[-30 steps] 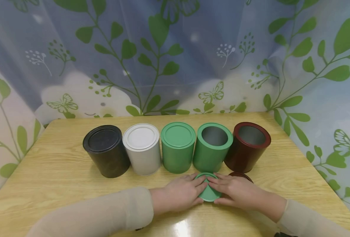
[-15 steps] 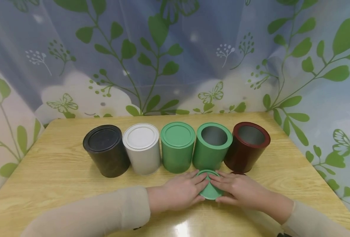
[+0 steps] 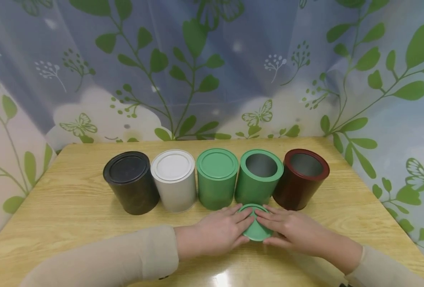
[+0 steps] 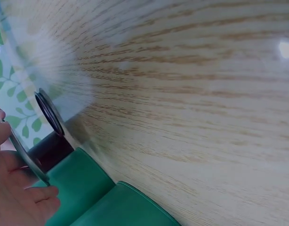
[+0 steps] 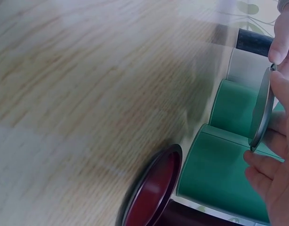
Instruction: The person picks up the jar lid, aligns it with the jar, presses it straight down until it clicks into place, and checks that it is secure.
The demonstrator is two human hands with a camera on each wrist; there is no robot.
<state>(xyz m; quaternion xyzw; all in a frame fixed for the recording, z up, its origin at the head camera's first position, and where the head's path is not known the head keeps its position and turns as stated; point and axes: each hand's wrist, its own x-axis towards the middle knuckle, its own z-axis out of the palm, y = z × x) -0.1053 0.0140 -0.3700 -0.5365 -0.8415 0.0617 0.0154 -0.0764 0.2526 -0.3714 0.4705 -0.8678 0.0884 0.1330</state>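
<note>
Both hands hold a round green lid (image 3: 257, 231) from opposite sides, in front of the open green can (image 3: 255, 192). The left hand (image 3: 219, 232) has fingers over the lid's top and its thumb at the near edge. Mirroring it, the right hand (image 3: 293, 230) grips the other side. In the right wrist view the lid's grey underside (image 5: 261, 110) shows, raised off the table. A dark red lid (image 5: 156, 188) lies on the table near the right hand; the right hand hides it in the head view.
Left of the open green can stand a lidded green can (image 3: 215, 193), a white can (image 3: 177, 195) and a black can (image 3: 136, 197), both lidded. An open dark red can (image 3: 293, 191) is at the right. Behind the wooden table (image 3: 71, 191) hangs a leaf-patterned curtain (image 3: 212, 71).
The hands have moved the green lid slightly up and away from the person, towards the open green can. The dark red lid, partly visible before, is now behind the right hand.
</note>
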